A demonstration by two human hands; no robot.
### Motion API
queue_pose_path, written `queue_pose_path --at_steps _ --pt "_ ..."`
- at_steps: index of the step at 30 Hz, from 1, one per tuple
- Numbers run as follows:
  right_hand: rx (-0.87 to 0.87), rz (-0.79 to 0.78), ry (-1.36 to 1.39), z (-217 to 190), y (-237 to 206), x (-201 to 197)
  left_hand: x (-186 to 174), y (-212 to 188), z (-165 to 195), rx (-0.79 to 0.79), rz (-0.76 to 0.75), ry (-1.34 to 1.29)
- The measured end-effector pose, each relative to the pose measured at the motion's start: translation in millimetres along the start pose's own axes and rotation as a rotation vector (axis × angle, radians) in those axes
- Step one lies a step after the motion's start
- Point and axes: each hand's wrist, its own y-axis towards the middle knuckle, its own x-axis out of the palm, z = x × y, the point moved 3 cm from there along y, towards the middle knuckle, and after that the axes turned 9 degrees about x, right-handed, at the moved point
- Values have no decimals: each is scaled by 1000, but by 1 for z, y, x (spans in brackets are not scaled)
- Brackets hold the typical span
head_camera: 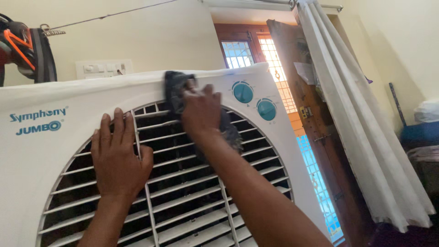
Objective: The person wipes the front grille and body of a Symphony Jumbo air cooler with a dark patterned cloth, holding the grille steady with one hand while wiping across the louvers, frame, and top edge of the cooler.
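Note:
A large white air cooler (pixel 55 98) fills the left and middle of the head view, with a round slatted grille (pixel 183 196) and two teal knobs (pixel 243 92) at its upper right. My left hand (pixel 118 155) lies flat on the upper left of the grille, fingers spread over the slats. My right hand (pixel 200 110) presses a dark grey cloth (pixel 173 89) against the cooler's face at the top of the grille. Part of the cloth hangs below my wrist.
A wooden door (pixel 315 132) stands open to the right of the cooler, with a white curtain (pixel 361 128) beside it. A switch panel (pixel 104 68) sits on the wall behind. A helmet (pixel 23 48) hangs at the far left. Stacked things lie at the right edge.

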Motion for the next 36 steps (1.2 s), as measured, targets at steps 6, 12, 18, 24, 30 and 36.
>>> queue_pose_path --at_steps 6,12,18,24,30,36 --pt "-327 -13 32 -13 5 9 -2 -2 1 1 12 -149" --pt "47 5 -30 78 6 -16 2 -1 1 18 -10 -16" --pt "-168 -19 13 -42 -6 25 -3 0 5 37 56 -76" --pt "-413 56 -8 -29 3 6 -2 -1 1 25 6 -103" --pt "16 44 67 44 -7 -34 5 -2 1 39 0 -71" --pt "-92 -38 97 -37 -18 6 4 -1 0 20 -26 -42"
